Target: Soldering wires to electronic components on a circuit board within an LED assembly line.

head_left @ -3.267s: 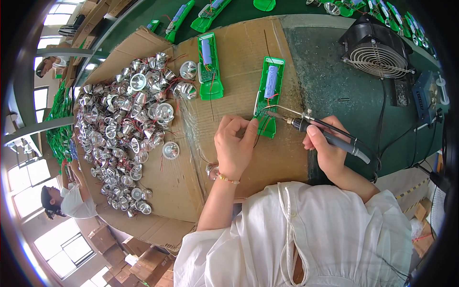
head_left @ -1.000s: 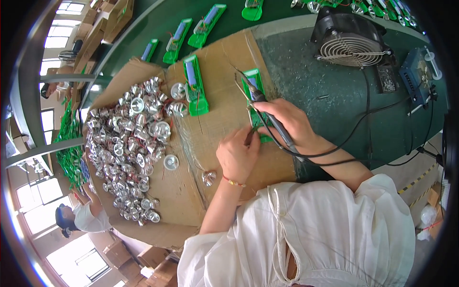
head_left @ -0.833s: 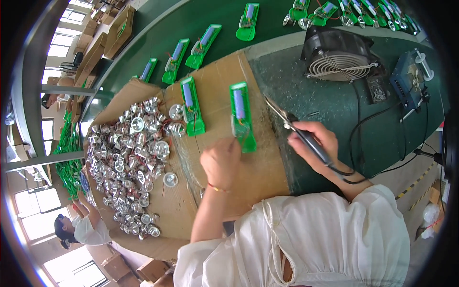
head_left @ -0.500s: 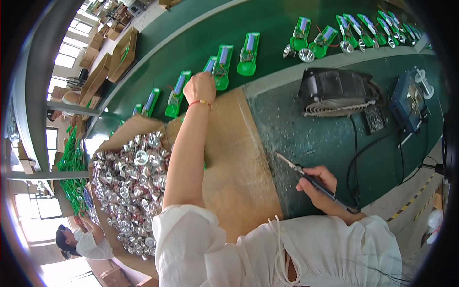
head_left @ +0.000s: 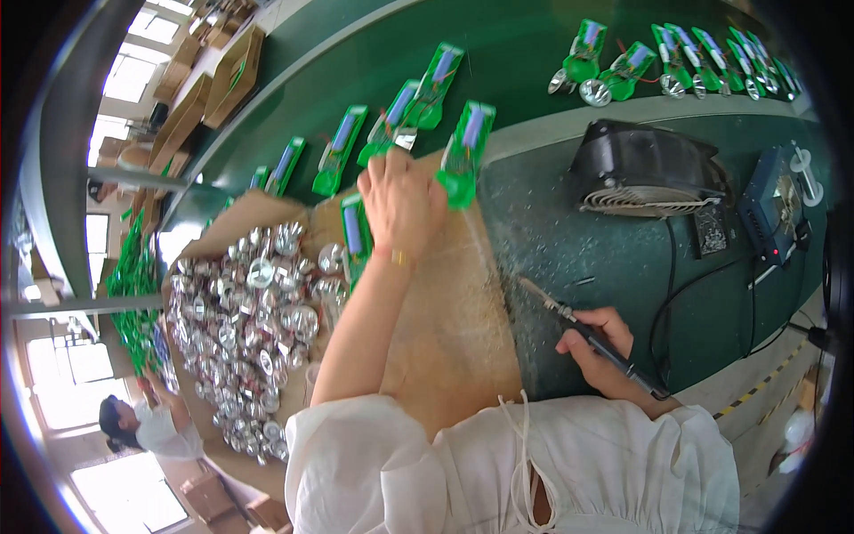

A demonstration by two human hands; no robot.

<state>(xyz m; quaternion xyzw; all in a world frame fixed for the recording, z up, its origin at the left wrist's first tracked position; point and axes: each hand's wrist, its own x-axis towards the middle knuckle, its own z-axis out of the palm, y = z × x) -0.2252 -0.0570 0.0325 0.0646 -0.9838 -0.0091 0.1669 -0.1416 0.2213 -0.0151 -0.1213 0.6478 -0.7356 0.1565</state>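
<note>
My left hand (head_left: 400, 205) is closed at the front edge of the belt, its thumb side on the lower end of a tilted green flashlight housing (head_left: 469, 142) with a blue battery in it. Its fingertips are partly hidden. Just beyond the fingers, another housing (head_left: 400, 102) lies with a shiny reflector (head_left: 405, 138) at its lower end. Beside the wrist, a third green housing (head_left: 355, 230) shows partly on the cardboard. At right, my right hand (head_left: 600, 347) grips a soldering iron (head_left: 614, 356), its tip pointing up-left above the green tabletop.
A cardboard box (head_left: 200, 383) heaped with silvery reflectors stands left. More housings line the green belt (head_left: 525, 80). Right of me are a black fan (head_left: 649, 169), a soldering station (head_left: 765, 209), a solder spool (head_left: 807, 173) and black cables (head_left: 667, 294). Another person (head_left: 147, 423) works far left.
My left hand has come back from the belt toward me, with a green housing now at its thumb side. The right hand keeps the soldering iron in nearly the same place. The view has shifted slightly.
</note>
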